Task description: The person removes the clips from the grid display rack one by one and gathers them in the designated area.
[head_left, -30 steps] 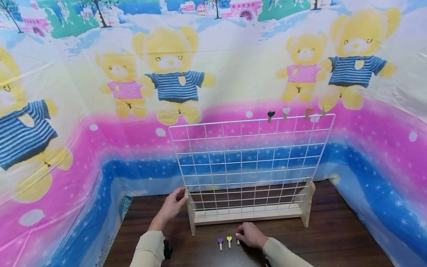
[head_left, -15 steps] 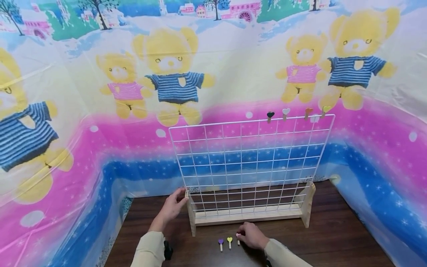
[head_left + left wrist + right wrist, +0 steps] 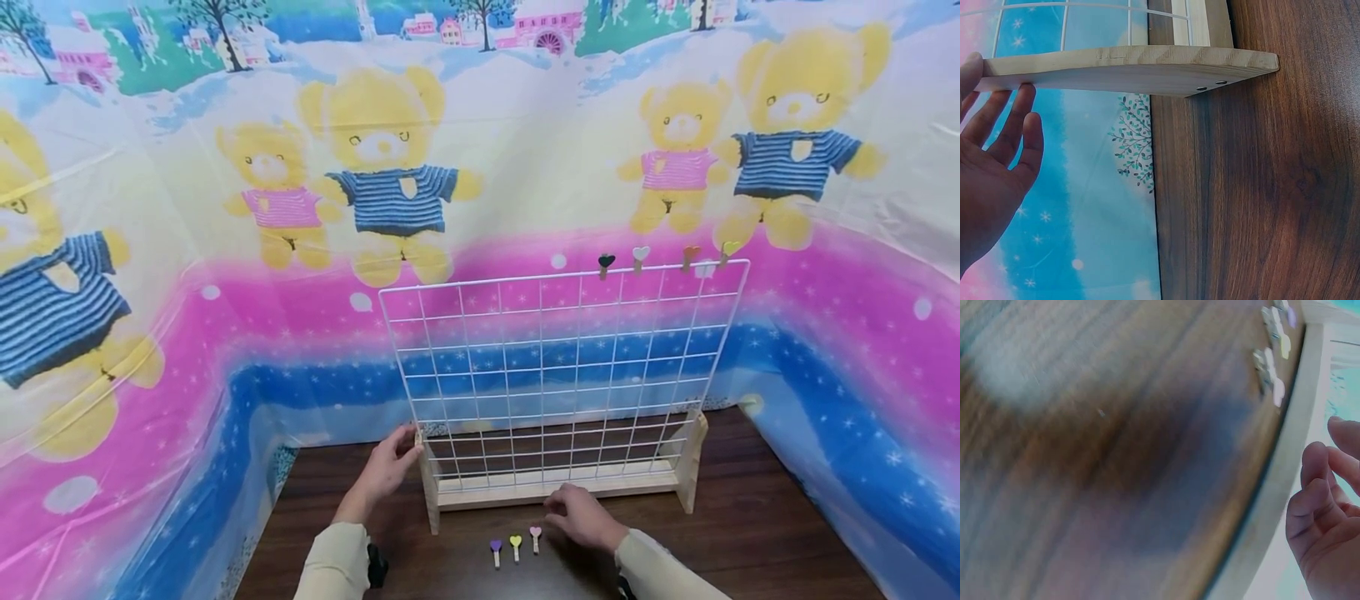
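My left hand (image 3: pixel 384 468) grips the upper edge of the wooden side support (image 3: pixel 1116 65) of a white wire grid rack (image 3: pixel 542 367), thumb on one face and fingertips on the other. Loosely bent and holding nothing, my right hand (image 3: pixel 585 515) hovers over the table before the rack's base. To its left lie three small heart-topped clothespins in a row: purple (image 3: pixel 496 552), yellow (image 3: pixel 515 547) and pink (image 3: pixel 536 538). The right wrist view shows the pink clothespin (image 3: pixel 1270 378) apart from the right hand (image 3: pixel 1329 519).
Along the rack's top wire, toward the right, several heart clothespins are clipped: black (image 3: pixel 605 265), white (image 3: pixel 640 257), orange (image 3: pixel 690 257) and yellow (image 3: pixel 727 252). The dark wooden table (image 3: pixel 772 517) is backed by a bear-printed cloth (image 3: pixel 525 167).
My right hand has left the pink clothespin and moved up and right toward the rack's base. The pink clothespin stays lying on the table. My left hand keeps its place.
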Tool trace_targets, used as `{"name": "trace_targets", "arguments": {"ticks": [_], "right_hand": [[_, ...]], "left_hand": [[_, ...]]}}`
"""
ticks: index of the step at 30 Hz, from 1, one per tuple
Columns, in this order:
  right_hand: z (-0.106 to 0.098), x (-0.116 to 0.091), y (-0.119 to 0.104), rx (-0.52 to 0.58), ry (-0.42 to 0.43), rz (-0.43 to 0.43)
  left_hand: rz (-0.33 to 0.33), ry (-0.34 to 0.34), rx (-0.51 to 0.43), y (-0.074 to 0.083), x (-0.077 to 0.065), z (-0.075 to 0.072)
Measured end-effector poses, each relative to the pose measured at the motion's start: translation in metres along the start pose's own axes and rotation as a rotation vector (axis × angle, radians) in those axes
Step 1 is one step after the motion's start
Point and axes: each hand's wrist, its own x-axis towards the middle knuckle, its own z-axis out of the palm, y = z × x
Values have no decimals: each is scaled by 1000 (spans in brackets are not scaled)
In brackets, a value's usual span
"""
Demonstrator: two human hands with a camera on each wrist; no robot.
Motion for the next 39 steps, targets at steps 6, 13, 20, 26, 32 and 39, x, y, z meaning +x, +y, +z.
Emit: {"name": "trace_targets", "arguments": {"ticks": [6,13,20,26,32,39], "right_hand": [[-24,0,-2,-23,21,-23],[-60,1,-12,-65,113,-61],[-102,4,-35,-92,139,-55],[-133,8,-51,-125,162,-46],[-165,12,-69,-82,206,-78],[-203,18,-84,-73,310,-124]], "left_hand": [[4,1,-9,-1,-1,2],[6,-5,-13,-2,-2,3],[0,-8,-14,1,-1,1],[4,-5,-16,2,1,1],[13,1,-14,1,0,1],[7,3,-15,2,-1,0]]}}
